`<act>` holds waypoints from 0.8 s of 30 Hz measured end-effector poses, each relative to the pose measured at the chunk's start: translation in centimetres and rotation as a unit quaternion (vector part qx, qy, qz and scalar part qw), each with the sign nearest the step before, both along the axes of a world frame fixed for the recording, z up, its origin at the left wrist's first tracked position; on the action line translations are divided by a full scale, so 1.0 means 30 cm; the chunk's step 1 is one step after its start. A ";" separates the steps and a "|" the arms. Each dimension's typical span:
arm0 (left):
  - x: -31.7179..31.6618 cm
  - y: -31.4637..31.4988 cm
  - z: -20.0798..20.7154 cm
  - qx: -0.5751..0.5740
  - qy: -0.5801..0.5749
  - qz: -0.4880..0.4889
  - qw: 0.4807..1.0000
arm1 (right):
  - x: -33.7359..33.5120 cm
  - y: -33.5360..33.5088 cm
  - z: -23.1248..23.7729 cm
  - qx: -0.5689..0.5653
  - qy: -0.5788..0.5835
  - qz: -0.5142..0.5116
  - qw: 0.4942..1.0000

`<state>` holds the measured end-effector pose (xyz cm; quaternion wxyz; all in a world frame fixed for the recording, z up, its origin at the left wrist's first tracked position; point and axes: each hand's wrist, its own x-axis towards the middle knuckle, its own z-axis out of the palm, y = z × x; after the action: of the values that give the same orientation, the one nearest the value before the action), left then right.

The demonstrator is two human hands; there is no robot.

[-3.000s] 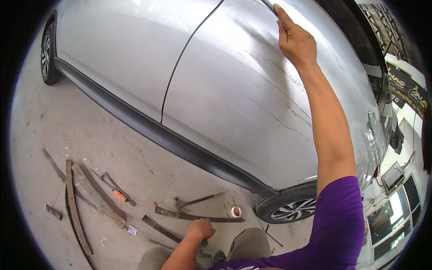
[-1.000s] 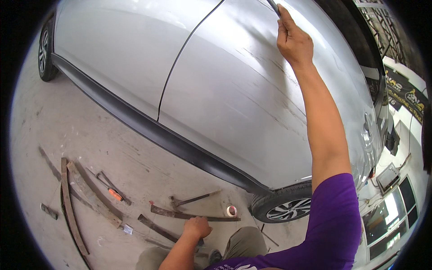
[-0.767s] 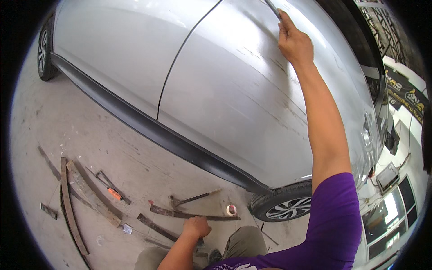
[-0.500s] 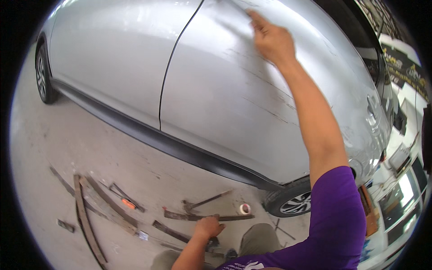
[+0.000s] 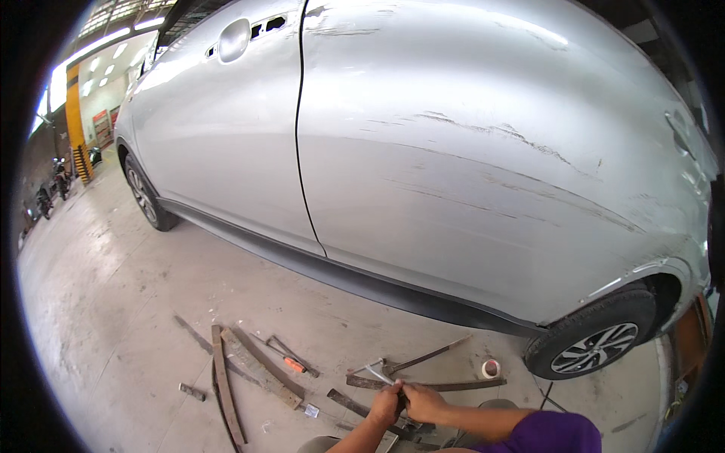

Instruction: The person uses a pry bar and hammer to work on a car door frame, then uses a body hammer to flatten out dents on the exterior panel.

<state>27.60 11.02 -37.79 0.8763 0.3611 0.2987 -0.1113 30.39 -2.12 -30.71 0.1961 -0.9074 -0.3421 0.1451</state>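
Note:
Low in front of me, my left hand (image 5: pixel 386 405) and my right hand (image 5: pixel 424 403) meet with their fingers closed. From between them a slender silvery metal tool (image 5: pixel 377 371) sticks out, forked at its far end; its exact kind I cannot make out. The part inside the fingers is hidden. Beyond my hands stands a silver car, its rear door (image 5: pixel 453 249) marked with long dark scratches and scraped paint. On the floor just past my hands are a dark flat bar (image 5: pixel 461 385) and a hammer-like tool with a long handle (image 5: pixel 430 355).
Left of my hands lie several long worn bars (image 5: pixel 260 366), an orange-handled tool (image 5: pixel 294 365) and a short dark block (image 5: pixel 192 392). A tape roll (image 5: pixel 491 368) sits near the rear wheel (image 5: pixel 593 351). A yellow pillar (image 5: pixel 76 124) rises at the far left.
My right hand has come down from the upper rear door to meet my left hand low down. The silvery tool now shows between them. The view has shifted, showing more of the front door.

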 end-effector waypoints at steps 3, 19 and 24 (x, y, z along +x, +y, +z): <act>-0.051 -0.011 -0.042 -0.063 0.017 0.020 0.998 | -0.037 -0.049 -0.046 0.038 0.091 0.046 0.994; -0.220 0.339 0.084 0.531 0.051 -0.273 0.801 | 0.040 -0.007 -0.124 0.182 0.543 0.036 0.819; 0.213 0.637 0.921 0.856 -0.085 0.082 0.503 | 0.104 -0.003 -0.409 0.195 0.688 -0.029 0.699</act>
<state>34.00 30.14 -10.16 0.1666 0.9169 0.2004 0.3022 33.50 -2.21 -42.97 0.5535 -0.5058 -0.1064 0.6530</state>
